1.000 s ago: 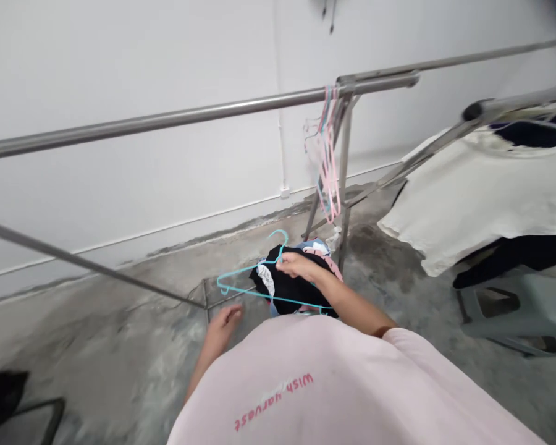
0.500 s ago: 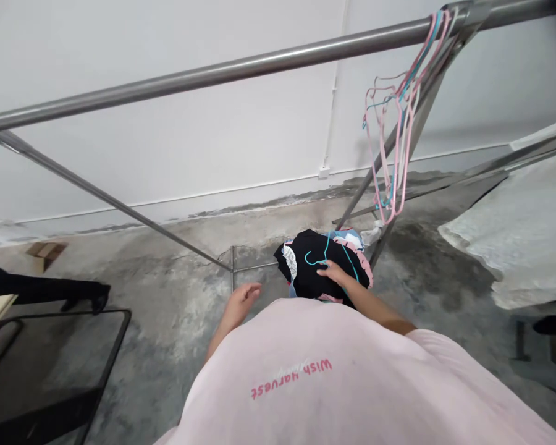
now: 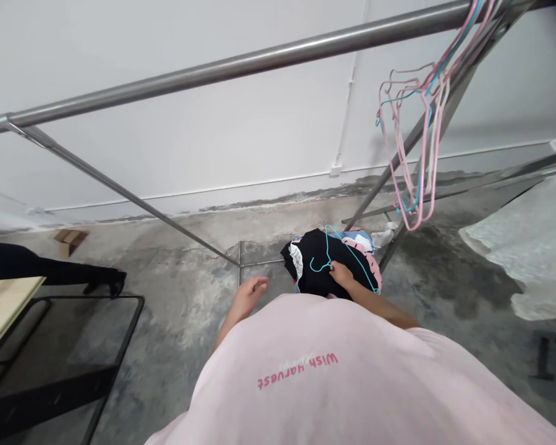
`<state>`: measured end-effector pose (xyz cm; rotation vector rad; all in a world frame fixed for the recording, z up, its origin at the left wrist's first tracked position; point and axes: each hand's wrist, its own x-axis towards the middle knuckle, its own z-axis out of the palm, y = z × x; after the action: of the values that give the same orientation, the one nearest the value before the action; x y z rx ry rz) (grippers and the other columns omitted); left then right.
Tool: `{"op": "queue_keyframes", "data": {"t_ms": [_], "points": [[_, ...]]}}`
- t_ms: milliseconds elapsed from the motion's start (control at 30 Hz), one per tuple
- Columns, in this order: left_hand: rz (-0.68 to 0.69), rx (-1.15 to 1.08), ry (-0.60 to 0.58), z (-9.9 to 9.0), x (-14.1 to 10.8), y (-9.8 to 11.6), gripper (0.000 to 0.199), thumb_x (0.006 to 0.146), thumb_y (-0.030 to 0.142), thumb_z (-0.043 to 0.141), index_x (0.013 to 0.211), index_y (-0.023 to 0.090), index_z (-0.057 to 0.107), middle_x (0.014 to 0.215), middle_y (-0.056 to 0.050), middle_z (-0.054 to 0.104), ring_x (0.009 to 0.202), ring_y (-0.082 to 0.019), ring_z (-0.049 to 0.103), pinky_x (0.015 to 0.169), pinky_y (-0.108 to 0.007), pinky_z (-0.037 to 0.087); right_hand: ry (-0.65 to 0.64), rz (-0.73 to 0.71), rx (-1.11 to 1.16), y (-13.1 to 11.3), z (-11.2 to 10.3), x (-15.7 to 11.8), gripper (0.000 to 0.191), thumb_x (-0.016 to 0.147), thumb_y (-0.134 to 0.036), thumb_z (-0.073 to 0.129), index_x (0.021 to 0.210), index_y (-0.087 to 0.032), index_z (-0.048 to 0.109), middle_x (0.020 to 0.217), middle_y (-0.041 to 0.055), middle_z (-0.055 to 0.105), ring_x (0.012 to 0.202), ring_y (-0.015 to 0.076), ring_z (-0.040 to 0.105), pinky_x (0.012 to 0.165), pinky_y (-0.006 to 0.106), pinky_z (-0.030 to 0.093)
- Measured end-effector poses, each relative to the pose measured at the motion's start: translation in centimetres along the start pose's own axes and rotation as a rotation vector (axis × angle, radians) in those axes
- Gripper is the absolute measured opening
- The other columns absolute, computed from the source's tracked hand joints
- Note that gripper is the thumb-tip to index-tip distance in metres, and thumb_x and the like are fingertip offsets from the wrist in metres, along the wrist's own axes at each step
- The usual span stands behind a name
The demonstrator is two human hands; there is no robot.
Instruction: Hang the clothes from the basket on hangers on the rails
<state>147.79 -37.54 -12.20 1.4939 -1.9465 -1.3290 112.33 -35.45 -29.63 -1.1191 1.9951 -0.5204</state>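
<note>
My right hand (image 3: 341,276) rests on a bundled black garment (image 3: 312,272) with white lace at its left side. Its fingers pinch at the neck of a thin cyan plastic hanger (image 3: 360,264), whose hook curls on the black cloth and whose arm runs down to the right. Pink and blue cloth (image 3: 364,244) shows behind the black. My left hand (image 3: 251,296) hangs beside the pile with loosely curled fingers, holding nothing, above the concrete floor. My pink T-shirt (image 3: 296,371) hides the lower edge of the pile.
A steel drying rack with long rails (image 3: 213,68) crosses above, its low frame (image 3: 259,262) behind the pile. Pink and cyan hangers (image 3: 412,142) dangle from it at right. A white garment (image 3: 523,247) hangs far right, and a black-framed table (image 3: 4,303) stands lower left.
The cyan hanger has gone from sticking out left of the black garment to lying over it. My right hand has shifted right across the pile. The view has swung left and tilted down.
</note>
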Motion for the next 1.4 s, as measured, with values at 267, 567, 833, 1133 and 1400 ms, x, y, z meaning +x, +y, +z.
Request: {"op": "queue_keyframes", "data": {"t_ms": [267, 567, 833, 1133, 1400], "points": [[0.059, -0.014, 0.012, -0.2, 0.7, -0.4, 0.039, 0.081, 0.041, 0.055, 0.105, 0.014, 0.068, 0.095, -0.01, 0.069, 0.087, -0.021, 0.063, 0.079, -0.033, 0.047, 0.047, -0.129, 0.475, -4.1, -5.1, -2.5, 0.024, 0.062, -0.03, 0.057, 0.074, -0.019, 0.039, 0.065, -0.0023, 0.039, 0.059, 0.0114, 0.037, 0.054, 0.023, 0.029], [0.224, -0.056, 0.071, 0.9, 3.4, 3.5, 0.083, 0.065, 0.026, 0.074, 0.14, 0.012, 0.043, 0.131, -0.019, 0.052, 0.11, -0.027, 0.057, 0.088, -0.037, 0.048, -0.291, -0.461, 1.097, -15.9, -14.0, -13.4, 0.044, 0.056, -0.038, 0.078, 0.075, -0.021, 0.042, 0.054, -0.0061, 0.027, 0.043, 0.0052, 0.019, 0.044, 0.022, 0.014], [0.534, -0.251, -0.133, 2.6, 2.9, 8.8, 0.025, 0.081, 0.022, 0.056, 0.101, 0.012, 0.067, 0.105, -0.01, 0.066, 0.099, -0.021, 0.059, 0.097, -0.037, 0.043, -0.356, -0.38, 1.077, -19.8, -12.4, -15.7, 0.037, 0.048, -0.021, 0.077, 0.07, -0.018, 0.047, 0.058, -0.005, 0.04, 0.045, 0.0047, 0.028, 0.044, 0.021, 0.018], [-0.127, -1.136, 0.204, 1.6, 0.9, 9.4, 0.044, 0.061, 0.027, 0.068, 0.101, 0.016, 0.054, 0.083, -0.002, 0.06, 0.066, -0.01, 0.055, 0.062, -0.022, 0.045, -0.167, -0.421, 0.843, -18.6, -8.2, -15.3, 0.04, 0.064, -0.039, 0.076, 0.092, -0.017, 0.06, 0.083, 0.0015, 0.056, 0.053, 0.0059, 0.036, 0.048, 0.022, 0.027], [0.1, -1.03, -0.179, 4.0, -0.4, 10.2, 0.045, 0.074, 0.043, 0.072, 0.103, 0.012, 0.056, 0.079, -0.002, 0.053, 0.064, -0.007, 0.047, 0.059, -0.018, 0.039, -0.197, -0.406, 0.897, -20.0, -4.9, -16.0, 0.04, 0.06, -0.035, 0.08, 0.09, -0.017, 0.06, 0.086, 0.0032, 0.064, 0.078, 0.0165, 0.057, 0.074, 0.03, 0.046]]}}
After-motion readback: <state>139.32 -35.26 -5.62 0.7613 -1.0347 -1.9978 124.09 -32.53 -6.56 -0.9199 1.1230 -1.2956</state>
